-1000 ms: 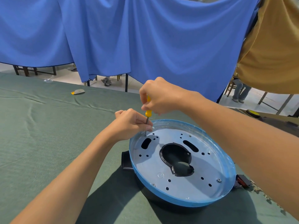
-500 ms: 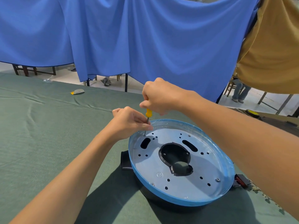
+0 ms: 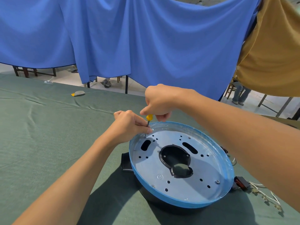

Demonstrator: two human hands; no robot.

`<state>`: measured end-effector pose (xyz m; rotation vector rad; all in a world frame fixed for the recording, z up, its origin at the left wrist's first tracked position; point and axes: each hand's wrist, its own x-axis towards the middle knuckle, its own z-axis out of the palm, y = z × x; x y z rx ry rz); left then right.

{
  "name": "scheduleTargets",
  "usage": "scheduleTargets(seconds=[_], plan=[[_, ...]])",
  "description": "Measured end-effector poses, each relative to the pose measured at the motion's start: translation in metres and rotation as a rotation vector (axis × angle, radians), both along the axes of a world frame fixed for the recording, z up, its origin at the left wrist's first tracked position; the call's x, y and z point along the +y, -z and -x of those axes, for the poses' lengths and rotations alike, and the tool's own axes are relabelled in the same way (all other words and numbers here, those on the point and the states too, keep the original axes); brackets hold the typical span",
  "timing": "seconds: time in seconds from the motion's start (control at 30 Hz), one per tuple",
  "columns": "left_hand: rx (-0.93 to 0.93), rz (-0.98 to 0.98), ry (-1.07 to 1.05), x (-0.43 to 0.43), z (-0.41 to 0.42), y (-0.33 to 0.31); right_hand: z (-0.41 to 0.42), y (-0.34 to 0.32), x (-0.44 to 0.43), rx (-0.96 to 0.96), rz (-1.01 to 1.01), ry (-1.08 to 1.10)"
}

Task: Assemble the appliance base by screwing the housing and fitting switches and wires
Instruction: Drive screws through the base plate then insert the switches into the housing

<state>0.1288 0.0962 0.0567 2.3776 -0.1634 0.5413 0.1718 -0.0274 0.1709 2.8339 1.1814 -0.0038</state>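
- The appliance base (image 3: 178, 163) sits upside down on the green cloth (image 3: 48, 135), near the right of the table. It tilts slightly, with the metal plate facing up inside a blue rim.
- The right hand (image 3: 159, 101) is wrapped over the yellow screwdriver (image 3: 149, 117) handle from above. The left hand (image 3: 129, 125) pinches the shaft low down, just above the tip. The hands are close together, both on the tool.
- The tip is on a screw (image 3: 145, 136) at the plate's far-left edge, beside the oblong slot.
- Handling guess: the plate is thin sheet metal, stiff but sharp at the cutouts. The rim looks to carry a glossy film, so it's likely slippery. Hold it by the black body underneath or the stub handle (image 3: 125, 163), not the rim.
- The base rocks on its round body, so press straight down or the bit will cam out.
- The rocker switch (image 3: 241, 184) and wires (image 3: 266, 194) hang loose at the right. The leads are thin, so don't drag the base over them.
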Motion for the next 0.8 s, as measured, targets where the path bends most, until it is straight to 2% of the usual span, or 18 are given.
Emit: scheduleTargets(seconds=[0.23, 0.4, 0.5, 0.6, 0.73, 0.8], plan=[[0.07, 0.043, 0.033, 0.005, 0.001, 0.001, 0.008, -0.006, 0.003, -0.052, 0.068, -0.16], [0.09, 0.118, 0.061, 0.003, 0.001, 0.001, 0.01, -0.003, 0.014, -0.034, 0.09, -0.082], [0.064, 0.124, 0.031, 0.001, 0.0, 0.002, 0.005, 0.005, 0.021, -0.07, 0.049, 0.061], [0.062, 0.117, 0.008, -0.002, -0.001, 0.001, 0.001, 0.009, 0.021, -0.027, -0.011, 0.161], [0.093, 0.077, 0.041, -0.001, -0.002, -0.001, 0.006, -0.004, 0.009, 0.135, 0.025, 0.126], [0.107, 0.086, 0.033, 0.002, -0.004, 0.0, 0.011, -0.014, 0.004, 0.082, 0.112, 0.022]])
